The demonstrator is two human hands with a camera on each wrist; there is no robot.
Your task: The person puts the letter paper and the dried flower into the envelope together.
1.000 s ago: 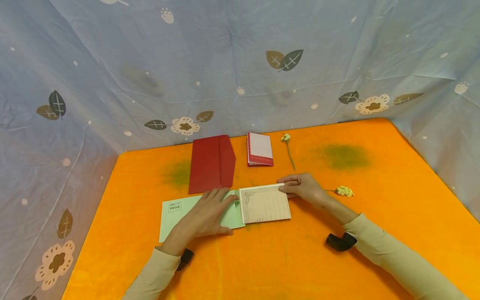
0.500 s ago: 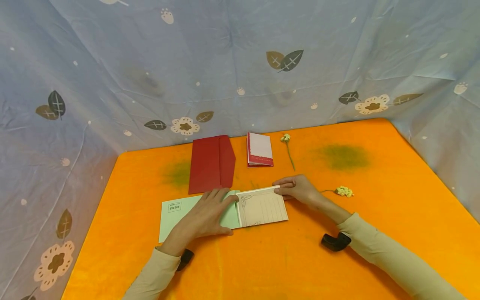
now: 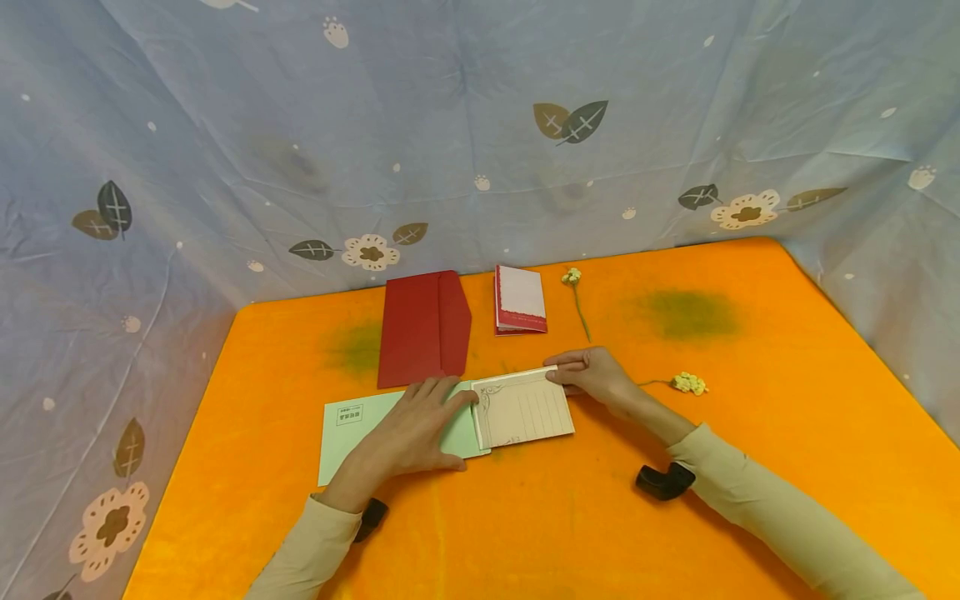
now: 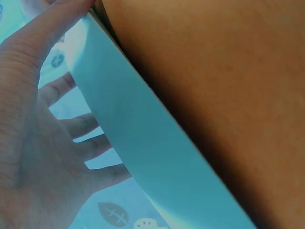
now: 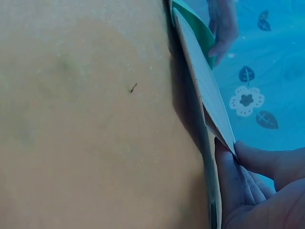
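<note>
A pale green envelope [image 3: 461, 437] lies on the orange tabletop, printed with a small stamp box. Across it rests my left hand [image 3: 408, 425], thumb at the near edge and fingers at the far edge, gripping it by those edges next to its right end. My right hand [image 3: 596, 379] pinches the upper right corner of a cream card [image 3: 525, 408] with printed lines and a scroll ornament. The card's left end overlaps the envelope's right end; how far it reaches inside cannot be told. In the right wrist view, the card [image 5: 202, 78] tilts against the green envelope [image 5: 200, 28].
A red envelope [image 3: 412, 329] lies behind the green one. Beside it are a white and red folded card [image 3: 521, 296] and a small yellow flower stem [image 3: 577, 304]. Another yellow flower [image 3: 688, 383] lies right of my right hand. Patterned blue cloth [image 3: 465, 142] surrounds the table.
My right hand has moved the cream card slightly left, and its left end now overlaps the green envelope more. My left hand has stayed in place.
</note>
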